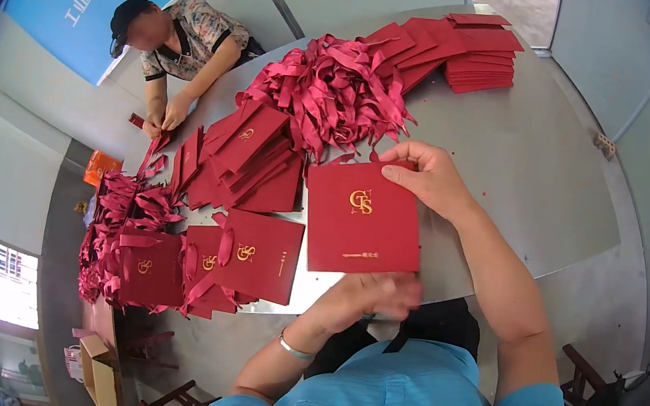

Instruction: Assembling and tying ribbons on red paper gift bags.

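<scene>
A red paper gift bag (362, 232) with gold lettering hangs upright in front of me. My right hand (431, 180) pinches its top right corner between thumb and fingers, beside a bit of red ribbon at the top edge. Just under the bag's lower edge is my left hand (379, 294), its fingers smeared by motion, so I cannot tell whether they grip anything. A finished-looking bag with a ribbon handle (260, 256) lies to the left. Beyond the held bag rises a big heap of red ribbons (332, 89).
Flat red bags (481, 67) are stacked at the grey table's (541, 182) far end. More bags (244, 164) lie left of centre, and ribboned bags (148, 266) crowd the left edge. Across the table a co-worker (194, 46) handles red material. A cardboard box (99, 379) stands lower left.
</scene>
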A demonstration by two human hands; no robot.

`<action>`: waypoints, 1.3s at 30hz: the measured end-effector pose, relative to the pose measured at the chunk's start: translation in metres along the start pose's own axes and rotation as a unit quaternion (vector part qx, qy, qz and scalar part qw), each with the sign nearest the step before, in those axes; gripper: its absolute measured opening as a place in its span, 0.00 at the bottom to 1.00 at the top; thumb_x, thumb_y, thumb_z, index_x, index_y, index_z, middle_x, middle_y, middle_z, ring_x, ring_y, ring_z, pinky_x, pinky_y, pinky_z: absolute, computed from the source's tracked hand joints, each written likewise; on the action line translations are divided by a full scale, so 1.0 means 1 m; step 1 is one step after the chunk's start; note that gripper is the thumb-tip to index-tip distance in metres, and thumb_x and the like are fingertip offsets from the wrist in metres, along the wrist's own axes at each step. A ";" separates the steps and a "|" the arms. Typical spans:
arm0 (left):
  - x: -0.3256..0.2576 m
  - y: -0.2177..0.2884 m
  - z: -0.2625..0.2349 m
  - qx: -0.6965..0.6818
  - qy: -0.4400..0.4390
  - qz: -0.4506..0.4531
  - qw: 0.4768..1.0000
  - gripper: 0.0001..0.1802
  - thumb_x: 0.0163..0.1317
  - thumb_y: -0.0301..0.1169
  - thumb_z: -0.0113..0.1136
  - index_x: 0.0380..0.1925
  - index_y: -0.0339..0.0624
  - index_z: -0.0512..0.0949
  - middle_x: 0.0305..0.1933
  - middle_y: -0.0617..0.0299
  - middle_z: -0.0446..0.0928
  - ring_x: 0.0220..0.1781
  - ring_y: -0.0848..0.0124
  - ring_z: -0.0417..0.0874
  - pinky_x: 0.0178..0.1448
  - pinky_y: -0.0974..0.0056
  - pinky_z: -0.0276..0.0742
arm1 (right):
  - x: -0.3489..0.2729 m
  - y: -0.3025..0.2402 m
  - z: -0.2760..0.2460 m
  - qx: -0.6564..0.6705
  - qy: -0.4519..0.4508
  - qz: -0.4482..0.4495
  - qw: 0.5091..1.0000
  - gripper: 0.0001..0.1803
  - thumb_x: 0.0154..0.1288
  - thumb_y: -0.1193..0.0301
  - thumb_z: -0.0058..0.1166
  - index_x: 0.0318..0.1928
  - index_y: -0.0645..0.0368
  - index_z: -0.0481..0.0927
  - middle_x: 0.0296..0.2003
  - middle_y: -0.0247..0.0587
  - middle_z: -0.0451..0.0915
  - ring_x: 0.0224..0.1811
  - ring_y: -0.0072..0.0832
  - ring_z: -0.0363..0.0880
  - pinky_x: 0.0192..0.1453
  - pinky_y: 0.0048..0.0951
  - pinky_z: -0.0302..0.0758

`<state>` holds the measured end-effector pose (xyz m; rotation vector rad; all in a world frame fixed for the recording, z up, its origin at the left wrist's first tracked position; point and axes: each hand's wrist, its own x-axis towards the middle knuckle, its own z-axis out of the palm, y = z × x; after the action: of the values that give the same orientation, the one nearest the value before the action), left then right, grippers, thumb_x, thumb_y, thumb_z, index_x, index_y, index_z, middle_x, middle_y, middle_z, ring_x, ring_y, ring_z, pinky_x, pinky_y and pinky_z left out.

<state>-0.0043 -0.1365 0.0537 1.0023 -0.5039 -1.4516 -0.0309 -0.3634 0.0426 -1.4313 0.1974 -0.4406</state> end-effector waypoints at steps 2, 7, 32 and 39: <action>-0.009 0.008 0.002 0.135 -0.073 -0.110 0.982 0.24 0.71 0.41 0.52 0.57 0.33 0.71 0.51 0.51 0.79 0.53 0.66 0.82 0.56 0.61 0.78 | -0.001 -0.003 0.000 -0.026 0.006 -0.010 1.000 0.08 0.63 0.76 0.60 0.43 0.62 0.81 0.31 0.28 0.80 0.32 0.13 0.75 0.37 0.17 0.74; 0.002 0.037 0.007 0.392 0.095 0.051 0.914 0.09 0.65 0.27 0.60 0.42 0.34 0.80 0.41 0.60 0.83 0.42 0.77 0.81 0.47 0.71 0.77 | 0.001 0.002 0.002 -0.079 0.006 -0.038 0.996 0.06 0.61 0.75 0.61 0.39 0.62 0.82 0.30 0.31 0.81 0.32 0.15 0.74 0.39 0.20 0.74; 0.083 0.064 -0.081 0.483 0.204 0.315 0.792 0.08 0.56 0.19 0.62 0.37 0.36 0.80 0.32 0.61 0.79 0.35 0.73 0.80 0.41 0.69 0.75 | 0.014 0.013 0.001 -0.260 -0.060 -0.145 0.953 0.10 0.52 0.75 0.65 0.37 0.60 0.81 0.48 0.40 0.77 0.53 0.31 0.74 0.60 0.32 0.68; 0.076 0.068 -0.073 0.526 0.197 0.284 0.777 0.05 0.55 0.26 0.62 0.31 0.38 0.79 0.27 0.57 0.79 0.28 0.68 0.81 0.35 0.65 0.76 | 0.011 0.018 0.001 -0.212 -0.115 -0.089 0.966 0.08 0.52 0.73 0.65 0.33 0.60 0.82 0.43 0.39 0.78 0.48 0.30 0.77 0.54 0.30 0.71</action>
<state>0.1023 -0.2019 0.0482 1.7640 -1.2355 -0.2822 -0.0178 -0.3653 0.0267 -1.9175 -0.0290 -0.3870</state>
